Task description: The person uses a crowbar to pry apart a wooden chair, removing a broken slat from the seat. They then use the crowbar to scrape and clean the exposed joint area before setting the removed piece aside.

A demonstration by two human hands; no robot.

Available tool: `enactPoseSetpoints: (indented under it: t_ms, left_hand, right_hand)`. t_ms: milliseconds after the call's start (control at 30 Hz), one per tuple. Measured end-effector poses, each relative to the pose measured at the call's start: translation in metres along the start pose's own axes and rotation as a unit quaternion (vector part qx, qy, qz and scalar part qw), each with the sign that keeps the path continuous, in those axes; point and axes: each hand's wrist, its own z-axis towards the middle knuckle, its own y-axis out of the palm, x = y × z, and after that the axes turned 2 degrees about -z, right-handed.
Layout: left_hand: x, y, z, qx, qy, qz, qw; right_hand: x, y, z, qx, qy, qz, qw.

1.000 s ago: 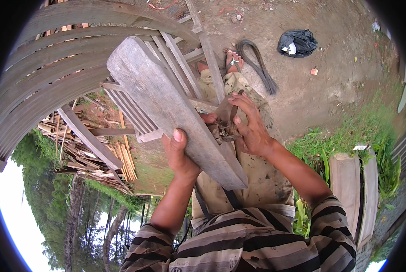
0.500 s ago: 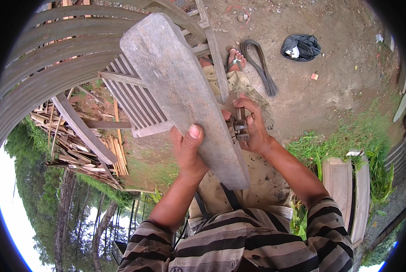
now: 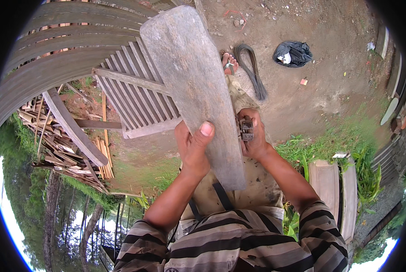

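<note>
A thick, weathered grey wooden plank slants up and away in front of my body, its near end over my lap. Around its left edge my left hand is closed, with the thumb lying on the broad face. At the plank's right edge, my right hand is wrapped round a small dark hand plane. The plane sits against or very close to that edge; its sole is hidden. Part of the right fingers is hidden behind the tool.
Slatted wooden furniture stands left of the plank, with a scrap-wood pile beyond. On the dirt ahead lie a coil of dark strands and a black plastic bag. Curved wooden pieces rest in grass at right.
The plank's far end has swung right, so it stands straighter in view. My right hand and the plane have come nearer my body along its edge. The left hand keeps its hold.
</note>
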Motion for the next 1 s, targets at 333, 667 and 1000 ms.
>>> enactPoseSetpoints:
  t_ms: [333, 667, 1000]
  left_hand:
    - [-0.005, -0.011, -0.001, -0.042, -0.018, -0.055, 0.997]
    - [0.006, -0.006, 0.011, -0.028, -0.026, -0.075, 0.996]
    - [0.011, -0.001, 0.022, 0.012, -0.022, 0.010, 1.000]
  right_hand:
    - [0.010, -0.025, 0.045, -0.107, -0.013, -0.066, 0.992]
    - [0.028, -0.021, 0.048, -0.096, -0.076, -0.052, 0.991]
    - [-0.017, -0.028, 0.019, -0.092, 0.059, -0.057, 0.992]
